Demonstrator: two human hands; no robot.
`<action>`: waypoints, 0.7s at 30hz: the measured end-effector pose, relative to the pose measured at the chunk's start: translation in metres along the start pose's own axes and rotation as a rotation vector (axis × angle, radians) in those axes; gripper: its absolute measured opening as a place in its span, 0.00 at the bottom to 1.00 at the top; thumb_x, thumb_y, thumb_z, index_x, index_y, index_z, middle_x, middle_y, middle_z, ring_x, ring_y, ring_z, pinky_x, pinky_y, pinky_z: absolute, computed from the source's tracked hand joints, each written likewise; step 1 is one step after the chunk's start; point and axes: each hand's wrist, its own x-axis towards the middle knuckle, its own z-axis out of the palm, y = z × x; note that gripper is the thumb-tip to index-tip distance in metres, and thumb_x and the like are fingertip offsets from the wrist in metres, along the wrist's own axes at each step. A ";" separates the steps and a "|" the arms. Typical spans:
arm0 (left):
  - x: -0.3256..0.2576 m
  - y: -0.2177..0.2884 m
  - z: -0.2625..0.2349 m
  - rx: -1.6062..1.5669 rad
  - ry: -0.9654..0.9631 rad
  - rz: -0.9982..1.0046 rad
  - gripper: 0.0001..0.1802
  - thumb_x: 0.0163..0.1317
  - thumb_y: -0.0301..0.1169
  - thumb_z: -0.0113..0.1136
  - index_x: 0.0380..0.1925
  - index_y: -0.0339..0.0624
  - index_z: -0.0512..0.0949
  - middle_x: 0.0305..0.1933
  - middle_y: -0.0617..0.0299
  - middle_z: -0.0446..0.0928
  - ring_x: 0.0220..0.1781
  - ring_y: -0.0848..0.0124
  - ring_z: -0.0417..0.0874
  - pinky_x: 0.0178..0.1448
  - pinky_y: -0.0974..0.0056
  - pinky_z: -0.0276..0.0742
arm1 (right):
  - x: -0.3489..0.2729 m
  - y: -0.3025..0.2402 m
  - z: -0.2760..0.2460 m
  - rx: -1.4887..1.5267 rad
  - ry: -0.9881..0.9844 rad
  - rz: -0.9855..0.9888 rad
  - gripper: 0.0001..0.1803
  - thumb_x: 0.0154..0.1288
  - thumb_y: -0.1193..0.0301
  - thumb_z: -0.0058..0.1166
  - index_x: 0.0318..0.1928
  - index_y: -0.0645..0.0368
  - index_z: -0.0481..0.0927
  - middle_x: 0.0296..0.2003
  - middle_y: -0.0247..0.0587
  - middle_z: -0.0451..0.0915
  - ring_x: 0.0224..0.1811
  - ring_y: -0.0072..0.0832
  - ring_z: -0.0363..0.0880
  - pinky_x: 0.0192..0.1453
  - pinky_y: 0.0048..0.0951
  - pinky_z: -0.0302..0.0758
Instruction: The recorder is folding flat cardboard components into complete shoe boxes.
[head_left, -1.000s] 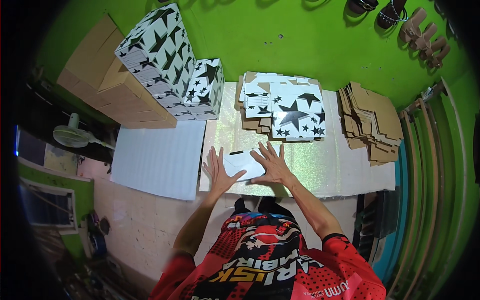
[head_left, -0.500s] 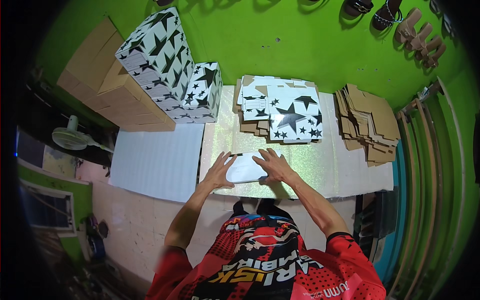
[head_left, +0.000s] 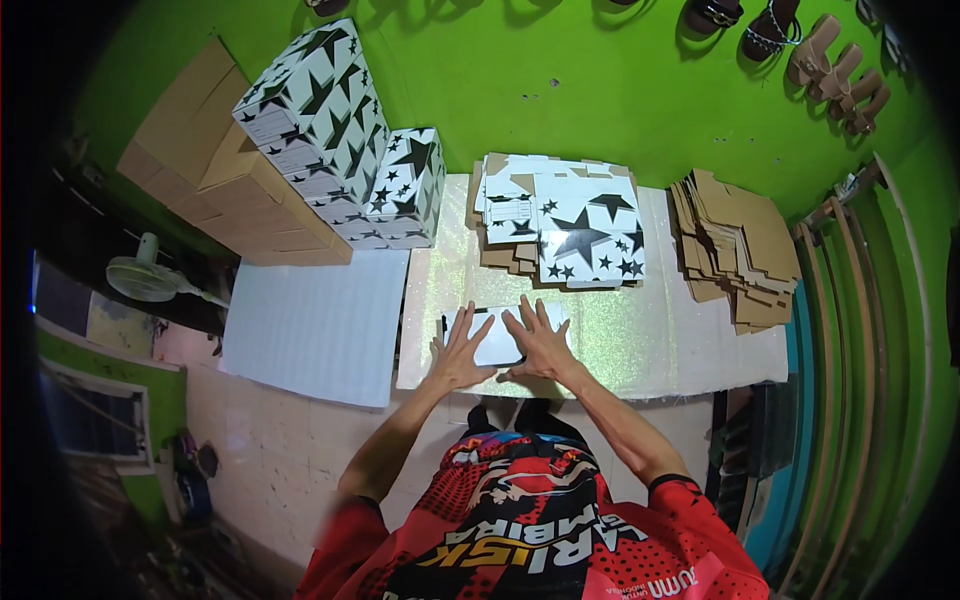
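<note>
On the near part of the table in front of me lies a white rectangular cardboard piece [head_left: 496, 346], with black marks showing at its left edge. It looks like a small box or lid; its sides are mostly covered. My left hand [head_left: 461, 350] rests on its left part, open, fingers stretched toward the far edge. Likewise my right hand [head_left: 541, 346] lies spread over its right part. Just beyond my hands sits a pile of flat white cardboard blanks [head_left: 590, 235] printed with black stars.
Star-printed boxes [head_left: 325, 120] stand stacked at the back left, beside plain brown boxes [head_left: 225, 190]. Flat brown cardboard [head_left: 740, 235] is piled at the right. A white foam sheet [head_left: 310, 325] covers the left table. A fan [head_left: 145, 275] stands far left; sandals [head_left: 820, 55] hang on the green wall.
Both hands have moved closer together, from gripping the sides of the white piece to lying spread on top of it. The cardboard piles have stayed put.
</note>
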 end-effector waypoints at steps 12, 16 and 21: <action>-0.008 -0.002 -0.064 -0.400 0.163 -0.595 0.52 0.69 0.70 0.49 0.83 0.48 0.58 0.77 0.39 0.70 0.76 0.38 0.73 0.79 0.46 0.66 | -0.015 0.025 -0.003 0.516 0.227 0.415 0.54 0.63 0.46 0.66 0.84 0.50 0.56 0.63 0.61 0.80 0.64 0.58 0.80 0.67 0.52 0.77; -0.036 -0.002 -0.091 -0.437 0.361 -0.572 0.46 0.68 0.71 0.52 0.67 0.42 0.79 0.40 0.46 0.89 0.48 0.48 0.89 0.55 0.51 0.80 | -0.046 0.010 -0.026 0.469 0.290 0.372 0.51 0.61 0.43 0.68 0.80 0.48 0.66 0.60 0.52 0.79 0.56 0.53 0.83 0.61 0.49 0.80; -0.089 -0.009 -0.096 -0.581 0.640 -0.313 0.31 0.67 0.50 0.71 0.53 0.30 0.86 0.38 0.48 0.89 0.43 0.66 0.88 0.56 0.61 0.80 | -0.078 -0.028 -0.052 0.832 0.586 0.255 0.21 0.74 0.56 0.65 0.58 0.56 0.81 0.52 0.43 0.76 0.56 0.38 0.81 0.51 0.35 0.82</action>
